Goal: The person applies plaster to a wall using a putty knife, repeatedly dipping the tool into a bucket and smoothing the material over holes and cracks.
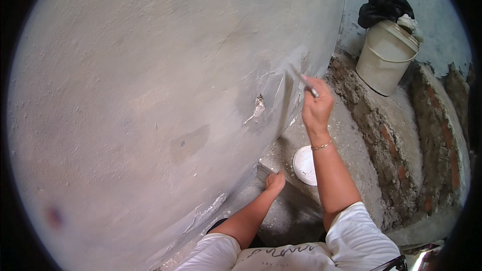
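My right hand (319,106) is raised at the wall and closed around the handle of a putty knife (312,89). The thin blade, smeared by motion, points up and left towards a damp-looking, freshly smeared patch (281,78) on the grey plastered wall (125,70). Lower down, my left hand (275,181) is closed beside the foot of the wall, at the edge of a step; what its fingers hold, if anything, I cannot make out. A round white tub (304,164) stands between my arms, partly hidden by my right forearm. Left of the blade, a chipped pale spot (258,106) shows in the plaster.
Rough steps (391,155) with exposed brick and crumbling mortar climb on the right. On one stands a lidded white bucket (387,60) with a handle, a black plastic bag (385,9) on top. White specks dot the concrete beside the tub.
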A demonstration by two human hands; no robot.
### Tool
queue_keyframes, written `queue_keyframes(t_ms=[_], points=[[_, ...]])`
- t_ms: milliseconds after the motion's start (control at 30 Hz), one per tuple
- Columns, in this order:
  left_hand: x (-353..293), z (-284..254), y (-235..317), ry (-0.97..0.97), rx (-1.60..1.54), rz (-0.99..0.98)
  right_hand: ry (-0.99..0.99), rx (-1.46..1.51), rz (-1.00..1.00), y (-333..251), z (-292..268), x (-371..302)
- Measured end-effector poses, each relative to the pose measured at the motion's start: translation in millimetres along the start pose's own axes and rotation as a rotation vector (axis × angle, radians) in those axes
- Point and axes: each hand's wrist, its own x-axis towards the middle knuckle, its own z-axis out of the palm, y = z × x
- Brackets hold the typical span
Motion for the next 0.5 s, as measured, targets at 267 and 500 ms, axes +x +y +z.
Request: queue_keyframes(t_ms=[267, 500], points=[[46, 21, -53, 0.136, 0.304, 0.514, -0.398, 0.037, 0.031, -59, -5, -81], [50, 21, -48, 0.023, 0.515, 0.484, -0.077, 0.191, 0.087, -72, 19, -63]])
